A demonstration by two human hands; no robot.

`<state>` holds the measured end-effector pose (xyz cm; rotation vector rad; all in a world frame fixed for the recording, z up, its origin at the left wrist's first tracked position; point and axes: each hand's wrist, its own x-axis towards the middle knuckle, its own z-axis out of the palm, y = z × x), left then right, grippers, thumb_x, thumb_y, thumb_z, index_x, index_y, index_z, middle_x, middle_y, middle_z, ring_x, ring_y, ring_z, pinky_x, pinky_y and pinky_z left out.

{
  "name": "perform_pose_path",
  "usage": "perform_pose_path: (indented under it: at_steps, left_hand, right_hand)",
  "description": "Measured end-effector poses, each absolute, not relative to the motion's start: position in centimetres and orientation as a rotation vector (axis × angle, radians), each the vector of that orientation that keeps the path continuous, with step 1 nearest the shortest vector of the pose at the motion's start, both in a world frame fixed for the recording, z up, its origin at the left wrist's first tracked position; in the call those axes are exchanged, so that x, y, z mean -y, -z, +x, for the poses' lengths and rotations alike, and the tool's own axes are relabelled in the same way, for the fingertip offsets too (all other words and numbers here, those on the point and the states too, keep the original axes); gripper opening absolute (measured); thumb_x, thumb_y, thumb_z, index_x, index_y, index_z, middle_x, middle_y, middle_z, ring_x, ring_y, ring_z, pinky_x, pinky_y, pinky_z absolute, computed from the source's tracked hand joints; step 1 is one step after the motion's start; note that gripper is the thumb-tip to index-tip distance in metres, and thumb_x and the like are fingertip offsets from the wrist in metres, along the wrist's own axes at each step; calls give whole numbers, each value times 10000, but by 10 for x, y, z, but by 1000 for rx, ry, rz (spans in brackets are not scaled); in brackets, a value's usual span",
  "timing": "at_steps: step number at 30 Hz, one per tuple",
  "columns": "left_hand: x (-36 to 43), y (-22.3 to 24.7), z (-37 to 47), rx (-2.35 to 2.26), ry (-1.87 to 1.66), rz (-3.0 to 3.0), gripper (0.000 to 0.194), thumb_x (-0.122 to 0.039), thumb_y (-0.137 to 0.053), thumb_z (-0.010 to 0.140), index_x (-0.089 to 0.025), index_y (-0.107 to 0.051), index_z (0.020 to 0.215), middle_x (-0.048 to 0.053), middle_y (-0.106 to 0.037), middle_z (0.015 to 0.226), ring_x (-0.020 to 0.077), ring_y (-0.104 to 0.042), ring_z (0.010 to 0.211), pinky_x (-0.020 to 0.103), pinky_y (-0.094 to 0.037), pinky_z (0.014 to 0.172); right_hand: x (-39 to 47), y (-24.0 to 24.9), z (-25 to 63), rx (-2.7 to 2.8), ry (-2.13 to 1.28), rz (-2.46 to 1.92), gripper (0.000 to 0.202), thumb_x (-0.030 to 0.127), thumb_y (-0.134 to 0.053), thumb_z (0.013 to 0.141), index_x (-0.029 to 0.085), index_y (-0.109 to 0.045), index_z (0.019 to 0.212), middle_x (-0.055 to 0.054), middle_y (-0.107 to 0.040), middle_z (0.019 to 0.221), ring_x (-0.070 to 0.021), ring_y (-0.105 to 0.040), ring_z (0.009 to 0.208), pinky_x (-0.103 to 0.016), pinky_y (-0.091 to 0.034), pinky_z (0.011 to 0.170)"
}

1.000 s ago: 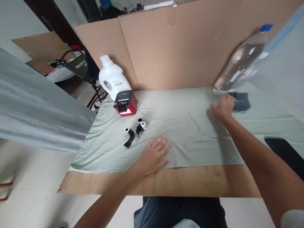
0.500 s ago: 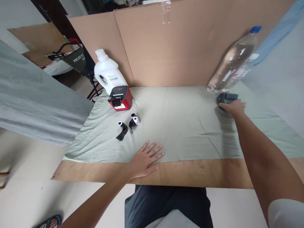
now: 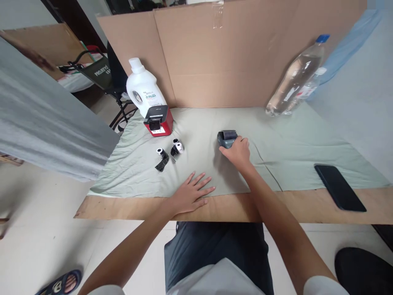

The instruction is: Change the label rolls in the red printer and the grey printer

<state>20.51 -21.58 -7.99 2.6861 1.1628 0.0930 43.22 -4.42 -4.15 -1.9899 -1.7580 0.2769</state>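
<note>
My right hand (image 3: 240, 152) grips a small dark grey device (image 3: 226, 139) over the middle of the cloth. Flat near the table's front edge lies my left hand (image 3: 192, 194), fingers spread, holding nothing. Left of the device, small rolls with black strips rest on the cloth: one roll (image 3: 161, 152) with its strip curling toward me, and more rolls (image 3: 177, 146) close together behind it. A red and black box-shaped machine (image 3: 159, 121) stands further back, with black material at its front slot.
A white jug (image 3: 145, 88) stands behind the red machine. Clear bottles, one large (image 3: 296, 80), lean at the back right against a cardboard panel (image 3: 221, 57). A black phone (image 3: 339, 187) lies at the right front edge of the cloth-covered table (image 3: 123, 209).
My right hand has carried the grey device from the right side toward the middle. The phone is now in view. My left hand stays flat; the camera view has shifted slightly.
</note>
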Motion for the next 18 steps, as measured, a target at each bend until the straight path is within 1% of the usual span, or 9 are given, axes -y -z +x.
perform_pose_path:
  at_steps: [4,8,12,15,18]
  left_hand:
    - [218,77,205,-1150,-103,2690,519,-505,-358,1104,-419,-403,1614,-19,-233,1762,297,-155,1653,596,-97,1329]
    - [219,77,205,-1144,-136,2684,515,-507,-381,1099,-409,-432,1602,-2,-252,1756,302,-171,1649,600,-91,1327]
    - [218,79,206,-1139,-130,2673,522,-515,-341,1106,-396,-432,1606,0,-239,1763,303,-145,1653,594,-50,1328]
    - [218,79,206,-1139,-127,2660,527,-515,-325,1109,-384,-440,1606,6,-244,1762,310,-148,1652,592,-34,1324]
    - [221,74,203,-1126,-171,2631,517,-520,-404,1089,-377,-486,1580,9,-299,1746,319,-177,1644,593,-32,1321]
  right_hand:
    - [69,44,410,1700,-319,-2028,714,482,-778,737,62,-492,1239,-304,-528,1295,-445,-524,1228,-568,-465,1038]
    - [82,46,402,1656,-346,-2065,771,456,-798,748,24,-475,1299,-329,-503,1340,-458,-501,1266,-558,-450,1063]
    - [86,45,394,1590,-364,-2135,834,471,-806,747,35,-451,1363,-316,-491,1378,-443,-496,1285,-530,-471,1040]
    - [89,41,392,1625,-343,-2214,901,515,-801,766,21,-433,1424,-314,-500,1402,-429,-515,1293,-504,-459,1058]
    - [94,33,401,1757,-365,-2283,1047,646,-750,793,4,-361,1523,-338,-481,1453,-460,-516,1328,-555,-426,1093]
